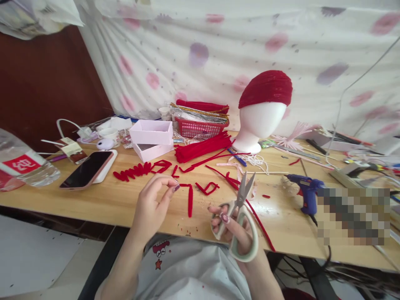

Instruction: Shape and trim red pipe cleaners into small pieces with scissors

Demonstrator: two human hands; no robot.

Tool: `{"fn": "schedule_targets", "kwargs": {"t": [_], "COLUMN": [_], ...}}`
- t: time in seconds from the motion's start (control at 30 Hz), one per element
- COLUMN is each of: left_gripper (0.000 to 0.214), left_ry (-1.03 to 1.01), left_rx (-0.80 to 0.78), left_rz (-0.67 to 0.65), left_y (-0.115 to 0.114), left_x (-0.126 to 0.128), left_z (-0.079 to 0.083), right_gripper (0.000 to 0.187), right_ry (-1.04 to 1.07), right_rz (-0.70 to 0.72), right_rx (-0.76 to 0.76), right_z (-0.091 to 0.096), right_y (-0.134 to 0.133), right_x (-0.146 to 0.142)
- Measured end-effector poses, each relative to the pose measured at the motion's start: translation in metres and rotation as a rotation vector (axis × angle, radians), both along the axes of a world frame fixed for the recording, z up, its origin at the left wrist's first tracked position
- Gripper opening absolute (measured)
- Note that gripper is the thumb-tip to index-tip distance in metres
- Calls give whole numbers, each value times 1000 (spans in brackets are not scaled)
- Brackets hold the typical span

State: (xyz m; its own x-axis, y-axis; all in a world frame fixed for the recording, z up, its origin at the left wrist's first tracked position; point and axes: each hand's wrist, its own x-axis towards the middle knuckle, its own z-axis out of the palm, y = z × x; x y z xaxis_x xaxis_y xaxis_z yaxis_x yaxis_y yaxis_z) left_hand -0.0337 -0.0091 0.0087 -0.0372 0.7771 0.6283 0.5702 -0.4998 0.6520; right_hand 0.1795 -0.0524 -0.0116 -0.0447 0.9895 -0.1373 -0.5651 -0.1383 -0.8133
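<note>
My right hand [233, 227] is closed through the pale green handles of a pair of scissors [240, 208], blades open and pointing up. A long red pipe cleaner [259, 223] runs past it on the wooden table [103, 200]. My left hand [153, 204] hovers above the table's front edge, thumb and fingertips curled close together; whether anything is pinched between them I cannot make out. A bent red pipe cleaner piece [189, 199] lies just right of it. More cut red pieces [206, 188] and a row of folded red loops [137, 170] lie beyond.
A foam head [261, 121] with a red cap stands at the back. Near it are a bundle of red pipe cleaners [203, 148], a red basket [200, 127], a pink box [151, 133], a phone [86, 168], a water bottle [21, 164] and a blue glue gun [306, 189].
</note>
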Motion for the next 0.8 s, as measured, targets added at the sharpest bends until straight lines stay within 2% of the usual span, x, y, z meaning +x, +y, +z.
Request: {"fn": "schedule_targets", "kwargs": {"t": [0.07, 0.17, 0.33, 0.4, 0.5, 0.6, 0.67, 0.73, 0.8], "left_gripper": [10, 13, 16, 12, 1, 16, 16, 15, 17], "left_ry": [-31, -36, -38, -104, -260, -367, -480, -599, -703], "left_rx": [89, 131, 117, 87, -109, -428, -582, -666, -688], "left_rz": [-31, -60, -111, -90, -100, -308, -436, -491, -484], "left_y": [-7, -13, -15, -16, -19, -21, -22, -22, -22], "left_x": [22, 42, 52, 53, 55, 57, 60, 64, 67], "left_z": [0, -6, -16, -17, -13, -6, -3, -1, -2], "right_gripper": [29, 34, 32, 32, 33, 35, 34, 33, 31], "right_ry": [28, 45, -26, -89, -200, -300, -346, -373, -378], "right_rz": [-3, 28, -41, -80, -87, -88, -77, -59, -48], "right_rx": [18, 9, 35, 46, 51, 44, 48, 57, 62], "right_z": [1, 4, 4, 2, -1, -1, 0, 2, 3], "right_y": [-2, -6, -5, -4, -1, 0, 0, -1, -1], "right_x": [-7, -12, -11, -8, -4, -2, -2, -3, -4]}}
